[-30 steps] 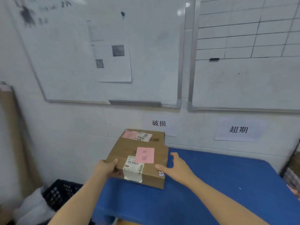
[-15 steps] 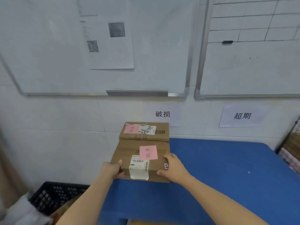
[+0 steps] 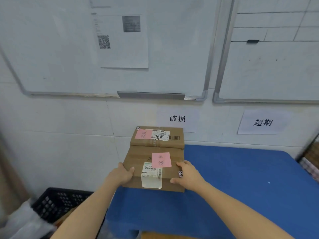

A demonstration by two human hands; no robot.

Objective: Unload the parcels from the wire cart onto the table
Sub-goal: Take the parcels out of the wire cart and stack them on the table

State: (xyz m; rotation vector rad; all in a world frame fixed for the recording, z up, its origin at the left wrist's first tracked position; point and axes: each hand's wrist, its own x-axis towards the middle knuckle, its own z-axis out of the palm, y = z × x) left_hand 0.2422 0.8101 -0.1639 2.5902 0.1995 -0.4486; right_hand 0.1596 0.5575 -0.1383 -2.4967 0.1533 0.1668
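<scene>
A brown cardboard parcel (image 3: 138, 159) with a pink note and a white shipping label lies on the blue table (image 3: 241, 178) at its far left corner. Behind it, against the wall, is a second cardboard parcel (image 3: 176, 144) with its own pink note and label, touching the near one. My left hand (image 3: 123, 175) grips the near parcel's left front corner, thumb on top. My right hand (image 3: 188, 175) holds its right front corner, fingers curled over the edge. The wire cart (image 3: 309, 152) shows only as a sliver at the right edge.
A black plastic crate (image 3: 57, 202) sits on the floor left of the table, with white plastic wrap (image 3: 22, 221) beside it. Two whiteboards hang on the white wall above. Paper signs (image 3: 177, 119) are stuck to the wall just behind the table.
The near parcel went from tilted to lying flat against the rear parcel. My right hand closed onto its right front corner. The view tilted down and closer.
</scene>
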